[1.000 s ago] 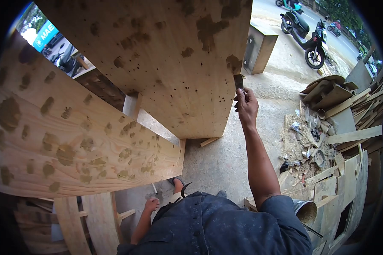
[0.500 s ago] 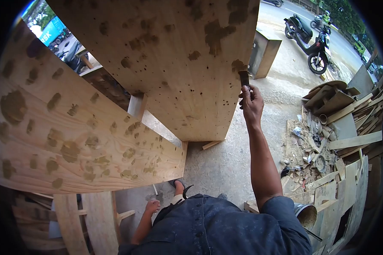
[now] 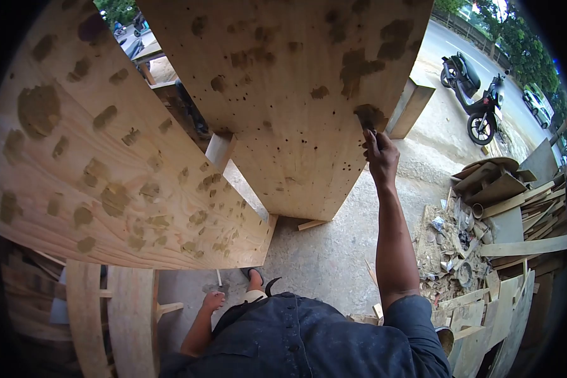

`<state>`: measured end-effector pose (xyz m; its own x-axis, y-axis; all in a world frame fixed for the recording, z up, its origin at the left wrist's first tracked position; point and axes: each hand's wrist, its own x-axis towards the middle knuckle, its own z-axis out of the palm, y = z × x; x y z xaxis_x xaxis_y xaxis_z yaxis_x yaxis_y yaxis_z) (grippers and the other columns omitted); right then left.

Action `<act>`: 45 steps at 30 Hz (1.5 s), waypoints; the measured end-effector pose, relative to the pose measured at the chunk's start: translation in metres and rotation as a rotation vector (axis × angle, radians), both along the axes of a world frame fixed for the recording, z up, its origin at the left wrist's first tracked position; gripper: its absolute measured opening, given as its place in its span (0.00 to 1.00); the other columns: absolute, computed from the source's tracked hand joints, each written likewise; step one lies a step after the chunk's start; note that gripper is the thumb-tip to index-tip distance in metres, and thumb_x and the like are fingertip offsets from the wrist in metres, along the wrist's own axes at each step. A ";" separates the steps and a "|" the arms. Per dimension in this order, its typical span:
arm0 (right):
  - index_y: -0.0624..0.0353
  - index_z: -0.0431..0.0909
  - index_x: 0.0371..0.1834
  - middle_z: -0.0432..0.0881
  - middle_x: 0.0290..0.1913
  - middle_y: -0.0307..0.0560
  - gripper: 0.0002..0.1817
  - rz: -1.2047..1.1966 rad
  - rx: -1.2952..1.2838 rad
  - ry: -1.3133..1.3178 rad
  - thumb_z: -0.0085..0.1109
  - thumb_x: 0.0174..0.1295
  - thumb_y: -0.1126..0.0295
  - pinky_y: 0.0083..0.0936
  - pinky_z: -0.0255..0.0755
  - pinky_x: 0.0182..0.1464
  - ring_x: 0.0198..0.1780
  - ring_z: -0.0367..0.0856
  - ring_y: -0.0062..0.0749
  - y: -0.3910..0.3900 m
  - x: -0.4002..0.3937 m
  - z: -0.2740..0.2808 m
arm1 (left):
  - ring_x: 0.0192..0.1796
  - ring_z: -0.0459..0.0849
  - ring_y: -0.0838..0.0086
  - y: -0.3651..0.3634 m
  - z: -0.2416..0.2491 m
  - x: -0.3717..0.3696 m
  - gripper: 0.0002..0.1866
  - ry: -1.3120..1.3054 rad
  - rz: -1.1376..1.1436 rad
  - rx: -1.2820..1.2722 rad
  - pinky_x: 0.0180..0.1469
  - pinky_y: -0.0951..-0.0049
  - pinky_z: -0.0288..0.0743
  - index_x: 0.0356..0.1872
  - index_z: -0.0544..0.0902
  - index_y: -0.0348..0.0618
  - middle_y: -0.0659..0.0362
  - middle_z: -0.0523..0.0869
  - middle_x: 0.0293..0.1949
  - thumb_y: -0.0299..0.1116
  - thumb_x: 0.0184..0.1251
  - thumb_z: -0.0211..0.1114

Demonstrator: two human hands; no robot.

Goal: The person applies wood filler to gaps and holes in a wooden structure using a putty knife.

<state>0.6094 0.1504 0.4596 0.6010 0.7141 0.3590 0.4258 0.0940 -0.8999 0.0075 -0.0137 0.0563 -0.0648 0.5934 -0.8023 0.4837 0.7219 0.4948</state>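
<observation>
My right hand (image 3: 383, 154) is closed around the handle of a putty knife (image 3: 365, 121), its dark blade pressed on the upright wooden panel (image 3: 283, 145). A brown filler smear lies at the blade, near the panel's right edge. More filler patches and several small dark holes mark this panel. A second wooden panel (image 3: 129, 170), covered in brown patches, leans at the left. Low beside my body, my left hand (image 3: 214, 300) has its fingers curled; whether anything is inside them is hidden.
Wood scraps and debris (image 3: 453, 246) lie on the ground at the right, beside leaning boards (image 3: 504, 309). A motorbike (image 3: 472, 94) stands near the road. Curved wooden pieces (image 3: 132, 309) stand at lower left. A wooden block (image 3: 220, 150) sits between the panels.
My right hand has brought the putty knife inward from the panel's right edge, and the blade now lies tilted over the filler. The whole view has shifted slightly; my left hand stays low.
</observation>
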 end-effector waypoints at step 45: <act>0.63 0.78 0.34 0.80 0.22 0.44 0.23 0.084 -0.053 0.196 0.62 0.72 0.51 0.25 0.75 0.22 0.19 0.80 0.26 0.010 -0.058 -0.002 | 0.25 0.85 0.74 -0.013 -0.012 -0.001 0.17 0.004 0.027 0.035 0.24 0.70 0.75 0.46 0.84 0.41 0.57 0.89 0.33 0.44 0.68 0.64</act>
